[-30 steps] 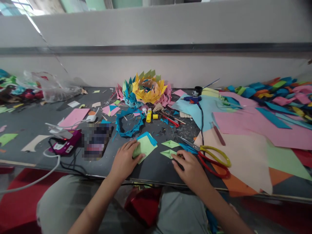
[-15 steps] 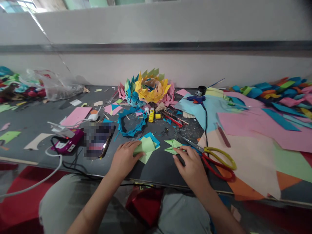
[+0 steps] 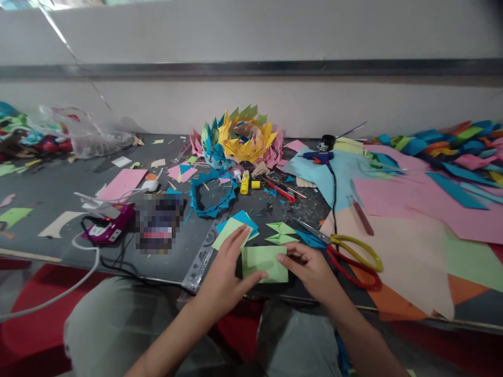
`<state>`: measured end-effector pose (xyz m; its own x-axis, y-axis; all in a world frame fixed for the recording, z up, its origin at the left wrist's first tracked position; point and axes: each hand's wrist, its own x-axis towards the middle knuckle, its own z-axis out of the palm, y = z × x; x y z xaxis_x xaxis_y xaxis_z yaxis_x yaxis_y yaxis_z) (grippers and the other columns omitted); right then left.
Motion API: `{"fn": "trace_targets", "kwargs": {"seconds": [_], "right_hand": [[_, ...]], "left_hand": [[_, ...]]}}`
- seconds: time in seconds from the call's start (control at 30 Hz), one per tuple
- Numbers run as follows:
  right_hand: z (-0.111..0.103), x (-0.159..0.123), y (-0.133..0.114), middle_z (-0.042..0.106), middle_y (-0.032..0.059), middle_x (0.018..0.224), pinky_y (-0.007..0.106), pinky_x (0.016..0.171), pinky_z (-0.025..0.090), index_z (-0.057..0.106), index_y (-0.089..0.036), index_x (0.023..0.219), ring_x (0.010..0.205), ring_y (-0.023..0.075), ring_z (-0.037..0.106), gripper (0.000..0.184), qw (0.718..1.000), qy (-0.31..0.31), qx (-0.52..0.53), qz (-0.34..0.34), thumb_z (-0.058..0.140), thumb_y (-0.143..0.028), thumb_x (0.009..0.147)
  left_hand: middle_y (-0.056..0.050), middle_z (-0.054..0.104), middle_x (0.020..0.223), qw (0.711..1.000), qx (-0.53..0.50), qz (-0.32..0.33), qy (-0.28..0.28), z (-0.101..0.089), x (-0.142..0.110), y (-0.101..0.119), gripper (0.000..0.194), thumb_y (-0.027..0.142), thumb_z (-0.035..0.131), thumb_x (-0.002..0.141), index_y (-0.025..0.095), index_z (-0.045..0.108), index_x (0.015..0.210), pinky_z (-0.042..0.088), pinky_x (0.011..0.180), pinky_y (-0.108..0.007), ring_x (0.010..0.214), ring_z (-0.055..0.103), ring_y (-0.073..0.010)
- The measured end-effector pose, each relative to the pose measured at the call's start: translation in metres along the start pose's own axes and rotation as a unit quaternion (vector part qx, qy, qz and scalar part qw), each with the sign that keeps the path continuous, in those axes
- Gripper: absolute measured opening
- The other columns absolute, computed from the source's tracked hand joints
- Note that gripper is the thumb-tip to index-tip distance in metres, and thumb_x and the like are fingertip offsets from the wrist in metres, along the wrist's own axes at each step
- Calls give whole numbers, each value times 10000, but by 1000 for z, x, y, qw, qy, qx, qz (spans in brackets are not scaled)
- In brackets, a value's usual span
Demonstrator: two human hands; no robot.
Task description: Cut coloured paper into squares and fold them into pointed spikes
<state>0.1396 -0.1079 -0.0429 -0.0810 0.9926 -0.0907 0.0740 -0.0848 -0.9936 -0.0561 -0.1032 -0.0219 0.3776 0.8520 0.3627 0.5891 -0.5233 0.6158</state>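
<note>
A light green sheet of paper lies in front of me near the table's front edge. My right hand pinches its right edge between thumb and fingers. At its lower left, the thumb of my left hand rests on the sheet. The other left fingers are stretched out and apart over a stack of light green and blue paper. Folded green paper pieces sit just beyond the sheet. To their right are blue folded paper and scissors with yellow and red handles.
A clear ruler lies left of my left hand. Farther back are a blue paper ring, a yellow glue stick, a large folded-paper ornament and a glue gun. A phone and purple power strip lie left.
The green sheet has come off the stack and moved right, in front of the folded pieces. My left hand has shifted right; my right hand has taken hold of the sheet. The ruler now shows.
</note>
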Motion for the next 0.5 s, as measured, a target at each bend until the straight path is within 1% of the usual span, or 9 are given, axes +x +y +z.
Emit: {"fn": "trace_targets", "kwargs": {"seconds": [0.03,0.07,0.1,0.13,0.17,0.23,0.33,0.4,0.5], "right_hand": [[-3,-1,0,661,38,713,272,593,490,629,-161,808,660,172,612,281,1000,9,-16,-3,634,-425,715],[-5,-1,1,665,38,713,274,588,492,633,-162,814,659,176,615,281,999,18,-31,-8,635,-423,712],[-8,-2,1,670,39,715,278,584,497,637,-163,821,660,182,620,280,999,22,-45,-12,633,-421,712],[-11,-2,1,675,39,711,283,581,502,641,-166,824,659,188,627,272,998,22,-62,-16,629,-414,714],[-14,-1,2,681,36,706,289,579,508,647,-173,828,655,193,634,255,996,22,-82,-22,626,-401,716],[-19,2,2,698,33,731,307,597,519,658,-196,845,669,207,650,199,990,15,-137,-40,619,-348,724],[-26,8,3,718,25,809,325,655,526,671,-235,839,730,212,666,126,968,-13,-236,-89,577,-242,757],[-30,10,5,718,23,818,326,689,525,678,-240,818,756,202,664,169,944,-36,-295,-144,528,-171,780],[-38,11,9,716,30,840,324,727,527,682,-220,855,797,185,654,280,902,-69,-347,-247,451,-76,790]], "left_hand": [[-129,566,1181,998,-40,-49,2,2,1,-1,582,337,630,765,175,404,1277,511,777,-331,1009,578,-218],[-94,623,1067,994,-71,-88,-3,3,3,-2,509,319,614,777,177,451,1237,523,710,-292,891,617,-187],[-49,657,931,990,-90,-111,-13,4,5,-4,398,298,599,787,185,523,1161,522,657,-262,772,628,-157],[-13,662,816,988,-94,-120,-24,5,7,-5,293,280,590,792,189,585,1070,515,628,-245,686,618,-137],[6,656,748,989,-87,-117,-34,6,10,-7,217,266,588,793,191,622,994,508,619,-238,643,606,-127],[3,664,758,993,-63,-82,-49,9,16,-11,159,234,585,797,192,642,939,501,642,-239,665,605,-129],[-26,677,830,995,-20,7,-99,14,22,-18,117,181,572,808,186,643,901,487,714,-262,775,609,-153],[-34,676,842,990,7,59,-127,15,23,-23,107,154,557,815,183,644,871,474,746,-274,816,602,-162],[-28,670,869,982,29,112,-149,14,24,-27,171,101,529,809,193,642,899,457,767,-276,842,595,-158]]}}
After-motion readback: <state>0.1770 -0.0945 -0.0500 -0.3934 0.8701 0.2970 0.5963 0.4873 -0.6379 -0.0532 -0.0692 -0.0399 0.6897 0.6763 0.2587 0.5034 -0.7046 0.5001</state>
